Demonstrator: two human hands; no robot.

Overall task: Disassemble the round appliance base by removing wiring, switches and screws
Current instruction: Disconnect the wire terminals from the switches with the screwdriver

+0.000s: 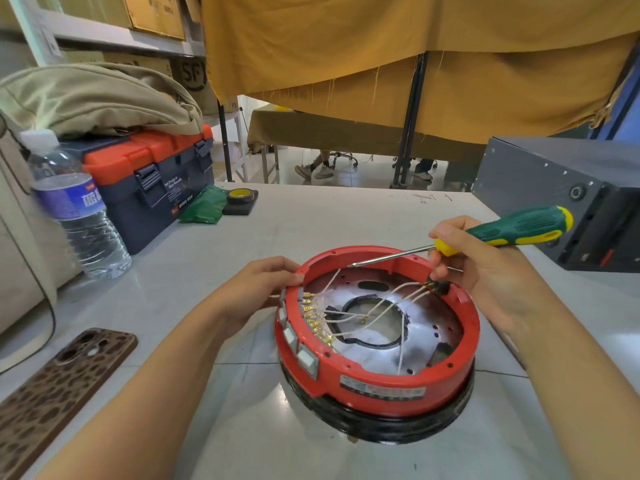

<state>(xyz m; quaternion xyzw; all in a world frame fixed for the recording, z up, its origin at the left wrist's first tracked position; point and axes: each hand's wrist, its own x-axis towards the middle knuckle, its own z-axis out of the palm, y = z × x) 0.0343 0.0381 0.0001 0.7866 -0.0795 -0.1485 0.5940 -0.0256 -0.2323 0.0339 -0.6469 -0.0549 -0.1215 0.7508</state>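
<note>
Red base (377, 382) sits mid-table, wires (374, 308) and switches (306, 358) still in, so most work remains: your left hand (258, 289) grips its rim, your right hand (481, 263) holds the screwdriver (498, 233) while pinching a wire end.

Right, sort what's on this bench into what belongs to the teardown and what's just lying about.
In the job:
round red base
white wires inside it
white switches on its side
screwdriver, held in the right hand
left hand, gripping the rim

Lying about:
water bottle
toolbox
phone case
tape roll
grey box
</note>
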